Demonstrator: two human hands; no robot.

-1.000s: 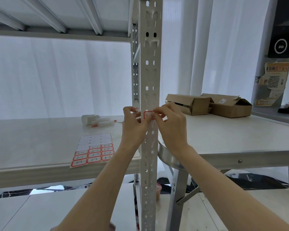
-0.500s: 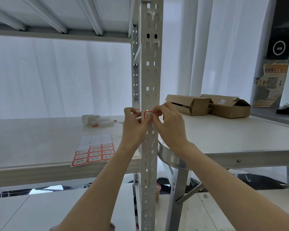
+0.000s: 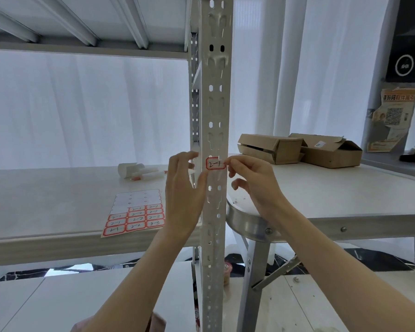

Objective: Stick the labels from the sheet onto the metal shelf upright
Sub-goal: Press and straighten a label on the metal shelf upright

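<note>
A perforated white metal shelf upright (image 3: pixel 215 111) runs top to bottom through the middle of the view. A red-bordered label (image 3: pixel 215 163) marked "2-1" lies flat on its front face at hand height. My right hand (image 3: pixel 254 180) touches the label's right edge with fingertip and thumb. My left hand (image 3: pixel 186 190) is just left of the upright, fingers spread, thumb against the post below the label, holding nothing. The label sheet (image 3: pixel 135 213) lies on the shelf board at the left, its upper rows peeled bare, several red labels left in the lower rows.
A white roll and red-tipped markers (image 3: pixel 141 173) lie further back on the shelf board (image 3: pixel 58 238). Two open cardboard boxes (image 3: pixel 297 149) sit on a table at the right. A round metal stool (image 3: pixel 252 224) stands close behind the upright.
Both hands were pressing the label, covering most of it. Now my left hand has drawn back and opened, the right has slid to the label's right edge, and the whole label shows.
</note>
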